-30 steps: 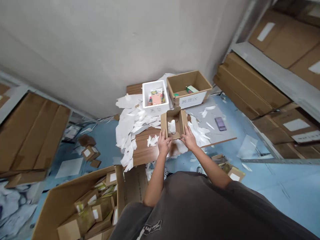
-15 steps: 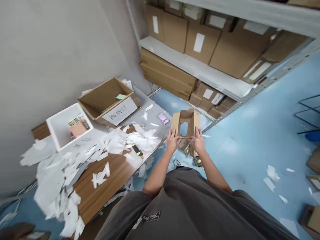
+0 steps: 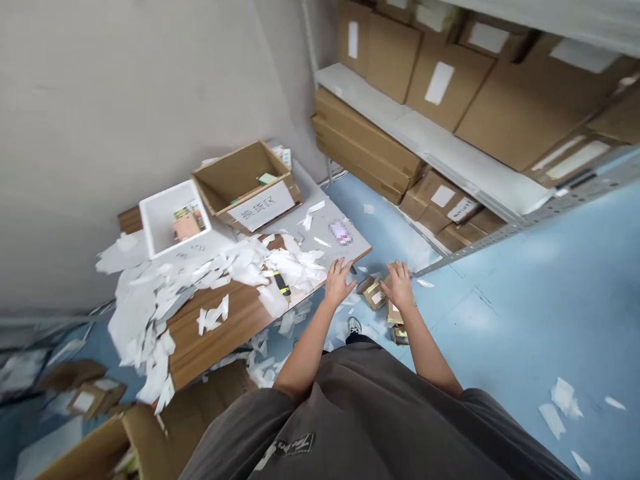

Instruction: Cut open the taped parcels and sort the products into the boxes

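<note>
My left hand (image 3: 339,283) is held out with its fingers spread, beside the table's near right edge, and nothing is in it. To its right, my right hand (image 3: 399,287) is likewise empty, fingers apart. Below the hands, small cardboard boxes (image 3: 373,293) lie on the floor, partly covered by my right hand. A black and yellow box cutter (image 3: 282,287) rests on white paper scraps (image 3: 240,257) on the table. A pixelated pinkish item (image 3: 341,231) lies on the grey part of the tabletop.
A white bin (image 3: 149,223) and a labelled cardboard box (image 3: 215,177) stand on the table (image 3: 250,327). Metal shelving (image 3: 425,133) with cartons is at the right. Paper scraps litter the blue floor (image 3: 500,333). An open carton (image 3: 133,433) sits at lower left.
Both hands have let go of the cut-out cardboard box they held between them, and their fingers have opened. I cannot tell where that box is now. The view has turned to the left.
</note>
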`<state>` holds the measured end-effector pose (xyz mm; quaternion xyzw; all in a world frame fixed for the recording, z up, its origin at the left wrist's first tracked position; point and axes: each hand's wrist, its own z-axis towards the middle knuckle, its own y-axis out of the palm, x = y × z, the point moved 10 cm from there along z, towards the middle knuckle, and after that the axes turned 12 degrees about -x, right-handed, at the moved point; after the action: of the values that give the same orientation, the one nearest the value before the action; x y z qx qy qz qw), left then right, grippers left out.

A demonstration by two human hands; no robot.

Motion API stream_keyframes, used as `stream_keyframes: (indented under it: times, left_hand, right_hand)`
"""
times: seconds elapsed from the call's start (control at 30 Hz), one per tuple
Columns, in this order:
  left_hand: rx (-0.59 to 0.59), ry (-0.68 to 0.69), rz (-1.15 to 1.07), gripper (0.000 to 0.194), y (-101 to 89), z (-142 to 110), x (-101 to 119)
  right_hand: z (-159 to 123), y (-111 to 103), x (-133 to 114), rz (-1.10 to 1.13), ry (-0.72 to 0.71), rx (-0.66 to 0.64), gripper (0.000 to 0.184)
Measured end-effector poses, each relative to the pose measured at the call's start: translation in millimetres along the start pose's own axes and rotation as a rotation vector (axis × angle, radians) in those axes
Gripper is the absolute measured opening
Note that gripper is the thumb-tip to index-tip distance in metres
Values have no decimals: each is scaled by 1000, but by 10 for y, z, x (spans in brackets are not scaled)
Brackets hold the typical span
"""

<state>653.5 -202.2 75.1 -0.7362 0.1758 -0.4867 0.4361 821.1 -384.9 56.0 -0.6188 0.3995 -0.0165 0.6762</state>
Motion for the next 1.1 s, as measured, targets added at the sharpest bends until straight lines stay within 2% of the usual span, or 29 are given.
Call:
stream_keyframes:
  times: [0.1,0.2,0.3,0.43,0.53,0.63,0.77,0.87,0.97,1.03,1.1]
  left_hand:
    - [61,-134,26,79,-320,-438,-543]
    - [115,-278,-3,82,-607,-1061,-1088]
    - [161,-414,-81,90,-826,-1849,-1596]
    - [288,-571,-141,94,-1078,-3129,-2157]
    - [397,-717,-168,91,-1185,-4242,-2516]
    - [515,-904,-219,88,-1166,-5479,-2837]
    - [662,-1120,-281,88,-982,-7124,-3100]
    - [744,-1269,-338,89,-781,-8195,-3169]
    - [797,-1423,-413,89,-553,-9024,-3204]
    - [824,-1503,-459,89,-408,-9414,-3248]
    - [845,-1560,-495,90,-280,-9687,-3330]
  right_hand:
    - [361,171,-580,-60,-153,-46,68]
    - [520,450,-1290,-65,-326,-108,69]
    - [464,854,-2084,-64,-479,-196,70]
    - [138,1510,-3244,-80,-692,-274,72]
    - [-262,2069,-4134,-81,-854,-348,75]
    - [-807,2673,-4993,-93,-1003,-453,77]
    - [-1734,3442,-6087,-145,-1203,-575,81]
    - [-2485,3916,-6852,-185,-1347,-655,83]
    - [-3170,4287,-7533,-217,-1487,-716,85]
    - [-3552,4511,-7917,-238,-1572,-747,87]
    - [-3864,4750,-8240,-264,-1640,-779,91]
